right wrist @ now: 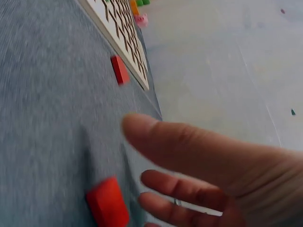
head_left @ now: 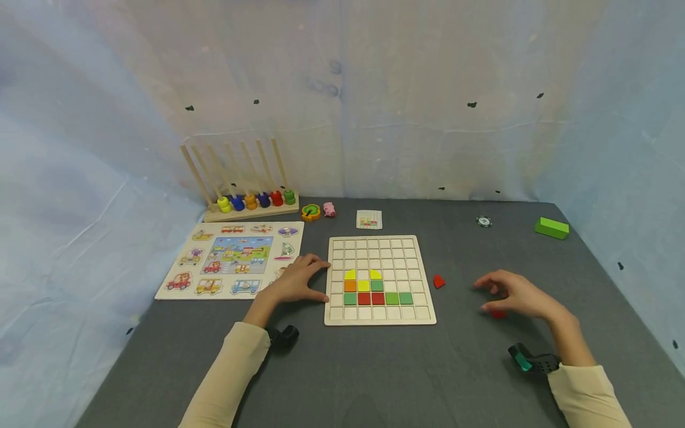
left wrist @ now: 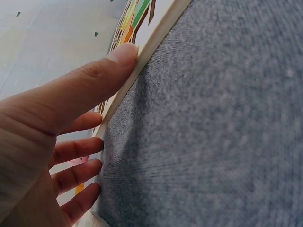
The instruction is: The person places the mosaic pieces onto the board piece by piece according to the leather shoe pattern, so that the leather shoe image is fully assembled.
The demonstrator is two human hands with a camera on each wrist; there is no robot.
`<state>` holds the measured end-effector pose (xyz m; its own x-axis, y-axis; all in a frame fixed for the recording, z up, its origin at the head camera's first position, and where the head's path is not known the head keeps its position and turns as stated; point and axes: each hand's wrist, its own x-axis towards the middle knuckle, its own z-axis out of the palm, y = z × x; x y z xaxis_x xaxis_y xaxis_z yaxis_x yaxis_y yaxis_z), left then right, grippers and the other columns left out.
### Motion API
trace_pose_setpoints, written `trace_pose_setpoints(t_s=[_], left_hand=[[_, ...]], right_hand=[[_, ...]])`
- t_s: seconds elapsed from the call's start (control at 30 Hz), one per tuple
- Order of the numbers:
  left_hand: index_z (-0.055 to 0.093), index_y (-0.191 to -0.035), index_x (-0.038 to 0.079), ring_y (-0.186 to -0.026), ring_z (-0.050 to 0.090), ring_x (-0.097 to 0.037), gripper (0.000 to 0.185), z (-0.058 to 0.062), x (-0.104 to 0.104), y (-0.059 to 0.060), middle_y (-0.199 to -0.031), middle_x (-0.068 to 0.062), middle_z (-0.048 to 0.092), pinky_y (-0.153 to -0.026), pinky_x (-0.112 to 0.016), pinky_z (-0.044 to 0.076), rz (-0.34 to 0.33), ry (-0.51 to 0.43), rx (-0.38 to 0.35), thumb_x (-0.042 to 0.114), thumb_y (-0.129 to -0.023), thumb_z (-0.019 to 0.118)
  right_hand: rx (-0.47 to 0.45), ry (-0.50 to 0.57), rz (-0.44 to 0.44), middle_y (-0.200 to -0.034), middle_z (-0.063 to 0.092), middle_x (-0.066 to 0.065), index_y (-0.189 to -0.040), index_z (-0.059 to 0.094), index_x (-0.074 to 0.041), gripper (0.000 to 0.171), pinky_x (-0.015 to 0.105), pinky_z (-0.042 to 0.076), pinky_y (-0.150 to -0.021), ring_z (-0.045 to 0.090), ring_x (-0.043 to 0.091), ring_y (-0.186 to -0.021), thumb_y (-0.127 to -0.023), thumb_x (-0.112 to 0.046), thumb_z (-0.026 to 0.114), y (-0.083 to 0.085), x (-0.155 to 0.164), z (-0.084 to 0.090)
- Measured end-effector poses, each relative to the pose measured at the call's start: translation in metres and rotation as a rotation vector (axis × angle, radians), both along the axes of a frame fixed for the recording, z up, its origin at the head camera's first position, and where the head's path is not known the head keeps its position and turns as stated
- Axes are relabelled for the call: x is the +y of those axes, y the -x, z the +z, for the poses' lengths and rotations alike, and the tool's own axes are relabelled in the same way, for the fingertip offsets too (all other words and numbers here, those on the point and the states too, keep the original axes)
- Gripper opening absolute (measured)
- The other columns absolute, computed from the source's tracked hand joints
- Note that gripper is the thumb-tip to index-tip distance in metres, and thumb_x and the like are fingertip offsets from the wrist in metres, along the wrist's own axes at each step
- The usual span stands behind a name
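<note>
A wooden grid board (head_left: 336, 252) lies on the dark table, with several orange, yellow, green and red tiles in its cells. My left hand (head_left: 298, 278) touches the board's left edge, its thumb (left wrist: 124, 56) at the rim and the other fingers spread along that side. Over the table to the right of the board, my right hand (head_left: 518, 295) hovers with loosely bent fingers and nothing between them. Beneath it lies a red piece (right wrist: 108, 202), partly hidden by the hand in the head view. A second red piece (head_left: 439, 281) lies just off the board's right edge.
Left of the board is a vehicle picture puzzle (head_left: 203, 249), and behind it a peg rack (head_left: 251, 212) with coloured beads. A pattern card (head_left: 369, 219), a pink pig figure (head_left: 329, 209), a round chip (head_left: 484, 222) and a green block (head_left: 552, 228) lie toward the back.
</note>
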<state>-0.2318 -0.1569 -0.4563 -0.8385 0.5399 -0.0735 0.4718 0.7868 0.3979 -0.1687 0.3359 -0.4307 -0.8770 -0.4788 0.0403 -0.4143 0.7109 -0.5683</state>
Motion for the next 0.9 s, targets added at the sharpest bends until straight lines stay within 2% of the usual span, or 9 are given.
trace_pose_setpoints(t_s=[0.17, 0.47, 0.63, 0.9], left_hand=[[0.048, -0.135, 0.02, -0.114, 0.041, -0.025, 0.081, 0.0, 0.0, 0.0, -0.129, -0.006, 0.044, -0.098, -0.046, 0.036, 0.0, -0.007, -0.003, 0.057, -0.069, 0.074], [0.048, -0.135, 0.02, -0.114, 0.04, -0.024, 0.082, 0.001, 0.0, 0.001, -0.128, -0.006, 0.044, -0.098, -0.045, 0.036, -0.001, -0.008, -0.005, 0.059, -0.068, 0.074], [0.047, -0.136, 0.02, -0.114, 0.04, -0.024, 0.081, 0.001, 0.0, 0.001, -0.128, -0.006, 0.044, -0.098, -0.045, 0.036, -0.004, -0.002, -0.007, 0.058, -0.069, 0.074], [0.048, -0.136, 0.02, -0.114, 0.04, -0.024, 0.081, 0.001, 0.001, 0.001, -0.128, -0.006, 0.044, -0.098, -0.045, 0.036, 0.001, 0.007, -0.002, 0.057, -0.068, 0.074]], right_hand=[[-0.081, -0.026, 0.02, -0.104, 0.056, 0.007, -0.111, 0.062, -0.007, 0.042, 0.029, 0.046, -0.068, 0.052, 0.013, -0.086, -0.077, -0.026, 0.077, -0.007, 0.013, 0.003], [-0.169, -0.041, 0.046, -0.093, 0.056, 0.003, -0.103, 0.06, -0.006, 0.036, 0.026, 0.042, -0.066, 0.049, 0.009, -0.08, -0.075, -0.019, 0.078, -0.01, 0.018, 0.003], [-0.173, -0.061, 0.041, -0.086, 0.056, 0.0, -0.097, 0.06, -0.007, 0.028, 0.025, 0.041, -0.064, 0.049, 0.008, -0.075, -0.076, -0.017, 0.076, -0.008, 0.017, 0.0], [-0.15, -0.047, 0.02, -0.082, 0.059, -0.001, -0.092, 0.063, -0.009, 0.021, 0.024, 0.044, -0.062, 0.051, 0.004, -0.072, -0.079, -0.022, 0.074, -0.003, 0.007, -0.001]])
